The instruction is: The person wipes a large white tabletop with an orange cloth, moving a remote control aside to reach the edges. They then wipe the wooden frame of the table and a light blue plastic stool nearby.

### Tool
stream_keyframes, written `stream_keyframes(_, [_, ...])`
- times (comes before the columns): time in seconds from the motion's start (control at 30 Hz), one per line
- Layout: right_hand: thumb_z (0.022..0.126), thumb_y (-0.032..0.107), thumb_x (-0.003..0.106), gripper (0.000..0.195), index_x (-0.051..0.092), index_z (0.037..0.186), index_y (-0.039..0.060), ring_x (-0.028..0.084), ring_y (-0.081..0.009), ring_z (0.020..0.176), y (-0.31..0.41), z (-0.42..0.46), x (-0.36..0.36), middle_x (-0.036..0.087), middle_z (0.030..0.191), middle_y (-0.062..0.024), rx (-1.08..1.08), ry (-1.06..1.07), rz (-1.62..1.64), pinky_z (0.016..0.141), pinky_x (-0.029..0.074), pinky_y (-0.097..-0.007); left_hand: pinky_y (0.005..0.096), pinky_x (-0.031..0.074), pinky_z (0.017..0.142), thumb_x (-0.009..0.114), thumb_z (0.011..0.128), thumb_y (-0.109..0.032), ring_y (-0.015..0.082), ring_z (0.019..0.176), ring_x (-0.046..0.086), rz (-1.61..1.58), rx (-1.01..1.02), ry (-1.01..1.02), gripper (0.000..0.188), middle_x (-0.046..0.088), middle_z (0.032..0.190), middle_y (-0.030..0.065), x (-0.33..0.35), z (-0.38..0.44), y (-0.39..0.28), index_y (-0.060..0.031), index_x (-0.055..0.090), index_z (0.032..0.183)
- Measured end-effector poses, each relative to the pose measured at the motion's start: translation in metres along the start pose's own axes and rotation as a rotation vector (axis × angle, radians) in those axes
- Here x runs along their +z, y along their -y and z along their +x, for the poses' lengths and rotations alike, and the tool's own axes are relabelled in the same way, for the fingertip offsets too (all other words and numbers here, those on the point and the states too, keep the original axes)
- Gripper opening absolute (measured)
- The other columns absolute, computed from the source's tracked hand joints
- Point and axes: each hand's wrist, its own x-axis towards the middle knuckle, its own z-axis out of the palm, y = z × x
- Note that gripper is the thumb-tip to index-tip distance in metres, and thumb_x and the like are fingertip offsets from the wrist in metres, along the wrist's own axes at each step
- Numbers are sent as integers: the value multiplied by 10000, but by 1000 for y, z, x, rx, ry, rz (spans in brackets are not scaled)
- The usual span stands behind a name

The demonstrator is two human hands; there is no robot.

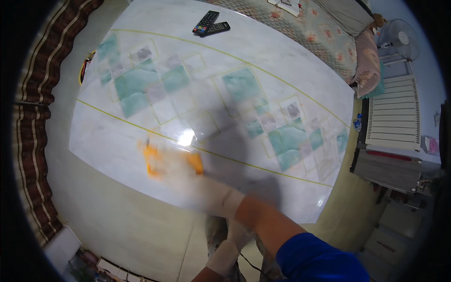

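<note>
My right hand (186, 178) wears a pale glove and stretches left across the near part of a white tabletop (105, 141) patterned with green and grey squares. It is strongly blurred. A yellow-orange item (150, 160), perhaps a cloth, shows on both sides of the hand, which is closed over it. Low in the view, by my legs, is my left hand (225, 252), gloved too and partly behind my right forearm. Its fingers are too hidden and blurred to read.
Two black remote controls (208, 22) lie crossed at the table's far edge. Beyond stands a seat with a floral cover (317, 38). A white radiator (393, 112) and a fan (400, 38) are at right. Striped brown curtains (33, 148) hang at left.
</note>
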Motion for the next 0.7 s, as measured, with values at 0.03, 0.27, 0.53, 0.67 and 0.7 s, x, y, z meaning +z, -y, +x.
stream_keyframes(0.03, [946, 159, 622, 433, 596, 1363, 44, 489, -287, 1380, 38, -12, -3, 573, 1418, -134, -179, 44, 82, 1158, 393, -395, 443, 548, 844, 678, 911, -104, 348, 993, 684, -194, 121, -95, 189, 716, 1083, 173, 2, -17, 3, -33, 761, 1065])
stream_keyframes(0.27, [901, 161, 665, 407, 665, 1298, 70, 542, -277, 1358, 38, -82, -19, 649, 1343, -98, -519, -40, 378, 1136, 451, -399, 371, 548, 887, 600, 1047, -95, 226, 987, 674, -593, 140, -176, 192, 718, 1081, 108, -122, -42, 6, -8, 707, 1181])
stream_keyframes(0.53, [912, 252, 611, 456, 732, 1341, 158, 500, -303, 1425, -179, 79, -80, 647, 1466, -53, 53, -290, -15, 1213, 360, -494, 441, 370, 1239, 580, 1083, -144, 310, 1316, 631, 33, 43, -775, 276, 702, 1374, 205, -241, 118, -53, 16, 707, 1268])
stream_keyframes(0.67, [912, 202, 635, 406, 738, 1298, 128, 535, -308, 1361, -311, 62, -135, 682, 1399, -78, 305, -436, -24, 1172, 396, -456, 547, 351, 1226, 618, 1033, -225, 483, 1376, 548, 248, 114, -816, 406, 584, 1496, 293, -235, 213, -60, 6, 676, 1362])
stream_keyframes(0.7, [908, 192, 640, 398, 738, 1288, 124, 557, -319, 1333, -348, 46, -145, 690, 1377, -87, 349, -461, -60, 1152, 416, -454, 554, 353, 1223, 644, 1020, -237, 501, 1377, 540, 312, 141, -839, 424, 577, 1494, 309, -225, 240, -60, 4, 674, 1367])
